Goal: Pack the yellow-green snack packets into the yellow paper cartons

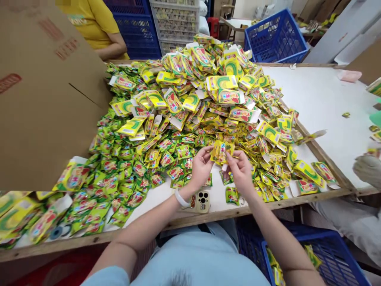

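Note:
Between my two hands, just above the table's front part, is a yellow packet (219, 153). My left hand (203, 167) pinches its left side, and a white band circles that wrist. The fingers of my right hand (240, 169) close on its right side; a small white piece shows below them. Behind the hands rises a large heap of yellow cartons (222, 82) with open flaps. Green packets (111, 165) spread over the left of the table, yellow ones to the right. A phone (203, 201) lies below my left hand, and a green packet (232, 195) below my right hand.
A large cardboard box (47, 99) stands at the left. Blue crates are behind the table (275, 37) and below its front edge (330, 254). A wooden strip (321, 155) divides the white tabletop. A person in yellow (102, 24) is beyond; a gloved hand (367, 169) is at the right.

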